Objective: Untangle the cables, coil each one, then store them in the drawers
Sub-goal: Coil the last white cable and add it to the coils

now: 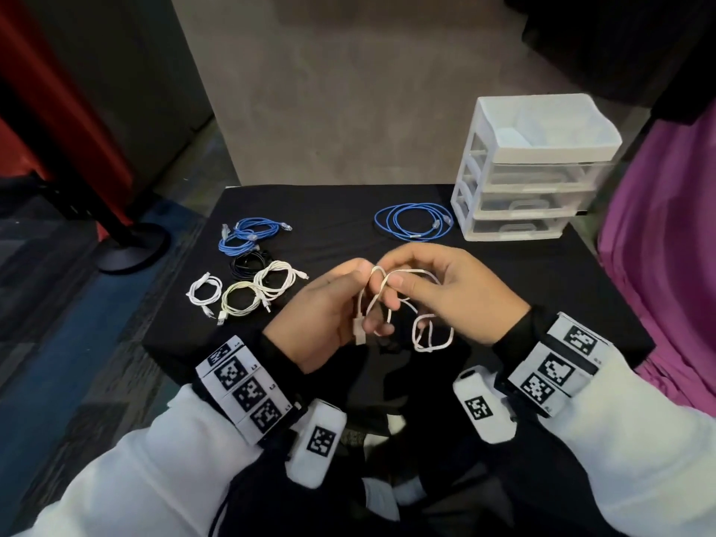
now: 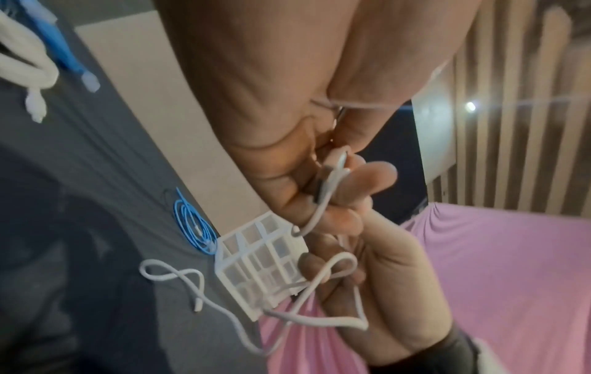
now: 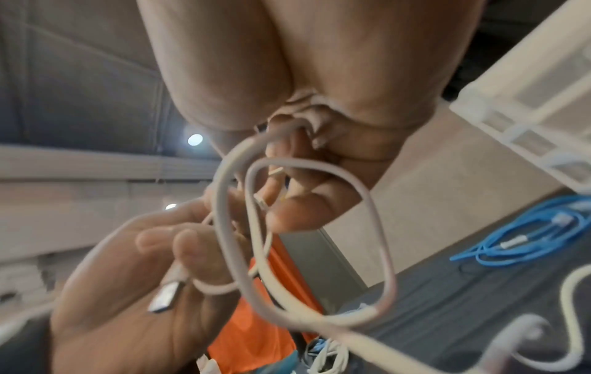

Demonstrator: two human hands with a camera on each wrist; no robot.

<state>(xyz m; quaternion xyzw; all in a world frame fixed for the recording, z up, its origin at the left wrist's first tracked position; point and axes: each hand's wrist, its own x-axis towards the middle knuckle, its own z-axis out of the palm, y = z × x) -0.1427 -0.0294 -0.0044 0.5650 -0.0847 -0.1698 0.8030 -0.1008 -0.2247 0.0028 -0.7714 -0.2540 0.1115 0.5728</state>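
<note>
Both hands hold one white cable (image 1: 428,348) above the black table (image 1: 523,281). My left hand (image 1: 366,290) pinches a loop of it near the top, and its USB plug (image 1: 358,336) hangs below the palm. My right hand (image 1: 391,274) pinches the cable beside the left thumb. Loose tangled loops dangle under the right palm. In the left wrist view the left fingers (image 2: 367,177) curl round the cable (image 2: 323,202). In the right wrist view the right fingers (image 3: 303,210) grip a wide loop (image 3: 380,253), and the left hand (image 3: 128,291) holds the plug (image 3: 166,296).
Several coiled cables lie at the table's left: blue (image 1: 248,238), black (image 1: 248,263), white (image 1: 275,281), cream (image 1: 240,300) and a small white one (image 1: 205,292). Another blue coil (image 1: 412,220) lies beside the white drawer unit (image 1: 530,168) at back right. Purple cloth (image 1: 666,265) hangs at the right.
</note>
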